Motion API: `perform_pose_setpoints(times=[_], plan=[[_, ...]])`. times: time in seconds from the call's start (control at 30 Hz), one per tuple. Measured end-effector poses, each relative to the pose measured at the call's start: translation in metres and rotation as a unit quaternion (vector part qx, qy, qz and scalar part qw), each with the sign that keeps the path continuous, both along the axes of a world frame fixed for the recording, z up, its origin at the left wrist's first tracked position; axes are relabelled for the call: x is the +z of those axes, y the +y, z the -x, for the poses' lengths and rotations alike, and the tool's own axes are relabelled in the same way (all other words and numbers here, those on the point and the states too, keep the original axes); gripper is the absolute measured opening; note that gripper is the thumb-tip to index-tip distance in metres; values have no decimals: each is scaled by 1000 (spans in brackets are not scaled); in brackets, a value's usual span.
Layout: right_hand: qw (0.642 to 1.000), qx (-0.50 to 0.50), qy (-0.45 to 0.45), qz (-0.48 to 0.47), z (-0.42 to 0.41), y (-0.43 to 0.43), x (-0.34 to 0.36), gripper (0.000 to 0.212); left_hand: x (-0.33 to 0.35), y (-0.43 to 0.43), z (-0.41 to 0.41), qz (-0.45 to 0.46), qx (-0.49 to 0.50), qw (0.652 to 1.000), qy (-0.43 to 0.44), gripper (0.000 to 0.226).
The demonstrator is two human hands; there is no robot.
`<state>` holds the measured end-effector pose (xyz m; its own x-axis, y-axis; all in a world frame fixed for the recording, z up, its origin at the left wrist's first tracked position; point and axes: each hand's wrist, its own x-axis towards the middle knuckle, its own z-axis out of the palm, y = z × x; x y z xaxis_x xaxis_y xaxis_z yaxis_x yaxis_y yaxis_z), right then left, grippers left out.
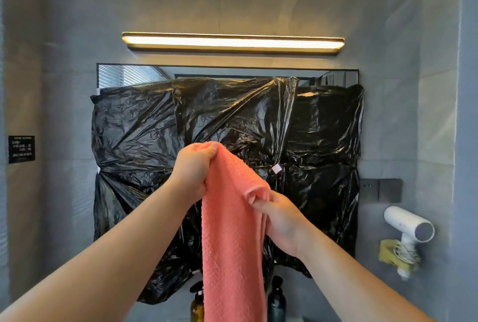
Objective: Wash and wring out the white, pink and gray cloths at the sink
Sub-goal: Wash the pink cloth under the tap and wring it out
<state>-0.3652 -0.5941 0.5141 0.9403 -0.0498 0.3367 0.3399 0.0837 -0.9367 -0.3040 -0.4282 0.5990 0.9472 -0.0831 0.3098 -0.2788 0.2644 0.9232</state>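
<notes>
Step in hand, as judged: pink cloth (pixel 232 231) is held up at arm's length in front of the mirror (pixel 207 71), which is covered with black plastic sheeting (pixel 144 125); whether it is washed already cannot be told. Left hand (pixel 192 170) is closed on the cloth's upper corner, fingers curled round a gathered fold. Right hand (pixel 280 221) is placed lower, at the cloth's right edge, with fingers and thumb pinched on a folded hem. Between and below the two grips the cloth hangs in a long drape, past the bottom of the view. Sink, white cloth and gray cloth are not in view. Two dark bottles (pixel 276 301) are partly hidden behind the drape. Next move, as judged: the cloth would have to be lowered to the basin and gathered lengthwise before being twisted.
</notes>
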Motion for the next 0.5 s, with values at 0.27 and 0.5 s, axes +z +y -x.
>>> perform_pose_setpoints(times=[0.27, 0.5], plan=[[991, 11, -13, -136, -11, 10, 23, 24, -74, 10, -17, 65, -137, 979, 138, 66], [986, -10, 42, -162, -11, 14, 32, 43, -120, 24, 2, -9, -312, 942, 121, 85]])
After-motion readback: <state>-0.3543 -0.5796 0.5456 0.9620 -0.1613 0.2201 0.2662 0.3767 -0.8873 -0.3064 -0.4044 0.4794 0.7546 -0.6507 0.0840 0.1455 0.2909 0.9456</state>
